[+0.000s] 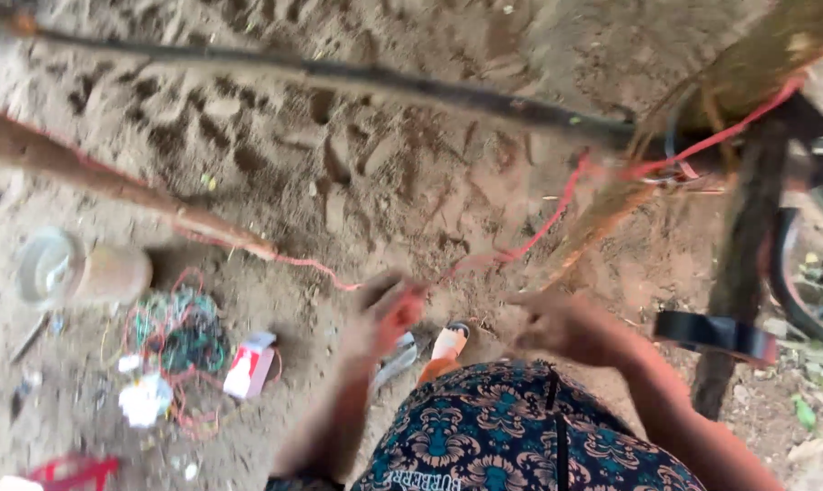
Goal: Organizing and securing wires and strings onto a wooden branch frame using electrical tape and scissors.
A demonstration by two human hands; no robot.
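Overhead, much is blurred by motion: both hands are smeared, and their fingers cannot be counted. The left hand [389, 309] is closed on a red wire [543, 227], pinching it where it bends; the wire runs up and right from there toward the bike frame [775, 118] at the top right, and another stretch trails left to the tip of a brown stick [111, 182]. The right hand [552, 323] sits apart from the left, near the wire's lower run, but whether it grips anything cannot be told. A roll of black tape [716, 332] rides on the right forearm like a bracelet. A wheel [798, 282] is cut off by the right edge, and a dark pole [743, 264] crosses in front of it. A black cable [339, 77] stretches across the top over the sand [357, 164], which is marked with footprints. At the left a jar [84, 271] lies on its side with its mouth toward the left edge; its contents cannot be made out. Just below it lies a tangle of green and red wires [177, 332], with a small red and white box [250, 364] beside it and a white crumpled scrap [144, 398] near. A sandal [448, 344] shows between the hands, above the patterned cloth [493, 436] at the bottom edge.
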